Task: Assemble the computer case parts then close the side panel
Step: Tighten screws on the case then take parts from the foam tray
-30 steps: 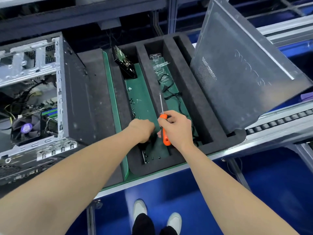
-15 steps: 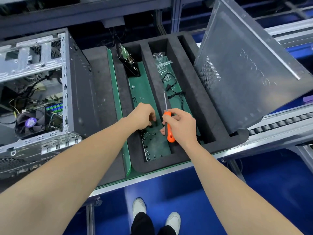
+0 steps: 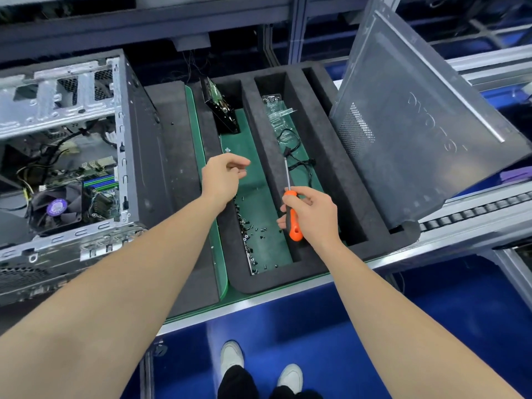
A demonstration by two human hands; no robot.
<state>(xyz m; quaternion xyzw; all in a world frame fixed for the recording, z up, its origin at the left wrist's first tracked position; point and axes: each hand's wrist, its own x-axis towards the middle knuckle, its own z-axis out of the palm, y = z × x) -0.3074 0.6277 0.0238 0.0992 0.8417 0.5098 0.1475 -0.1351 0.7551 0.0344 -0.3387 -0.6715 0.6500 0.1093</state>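
The right hand (image 3: 312, 214) grips the orange handle of a screwdriver (image 3: 294, 229), shaft pointing far, over the black foam tray (image 3: 339, 180). The left hand (image 3: 223, 177) hovers above the loose screws (image 3: 253, 228) in the middle slot, fingers curled near the thumb; whether it pinches a screw, one cannot tell. The open computer case (image 3: 72, 168) stands at the left. The side panel (image 3: 417, 125) leans in the tray's right slot.

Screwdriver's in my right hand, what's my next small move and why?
Probably carry the left hand to the open case: its fingertips look pinched above the loose screws, perhaps on one, and the right hand grips the screwdriver.
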